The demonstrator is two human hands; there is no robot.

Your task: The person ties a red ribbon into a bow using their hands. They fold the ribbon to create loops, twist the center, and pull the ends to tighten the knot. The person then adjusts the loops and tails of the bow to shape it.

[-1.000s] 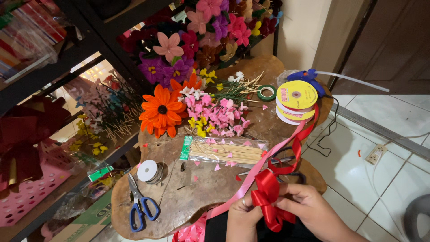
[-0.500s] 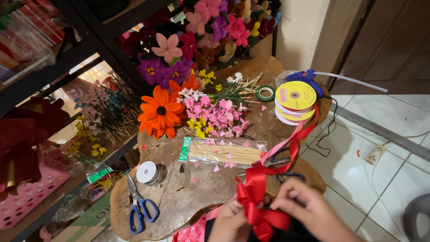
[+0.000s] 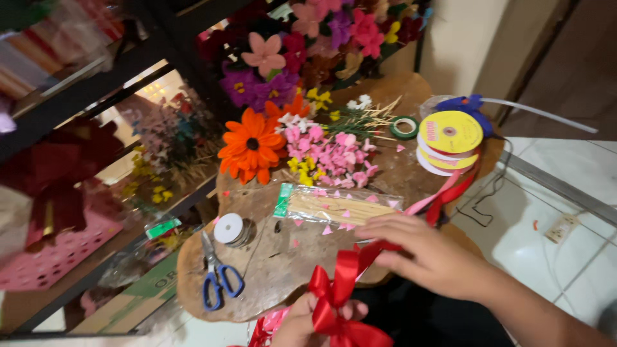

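On the wooden table [image 3: 270, 270], left hand [image 3: 302, 324] pinches the red bow [image 3: 334, 302]; right hand [image 3: 430, 254], fingers together, pulls its ribbon [image 3: 450, 193] tight.

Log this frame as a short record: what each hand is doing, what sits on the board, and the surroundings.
left hand: pinches red bow at its middle, bottom edge of view
right hand: fingers on red ribbon running from the bow to the spools
board: wooden slab
on board: blue scissors, white spool, bag of sticks, pink flowers, orange flower, green tape, yellow ribbon spools
surroundings: dark shelf at left, white tile floor at right
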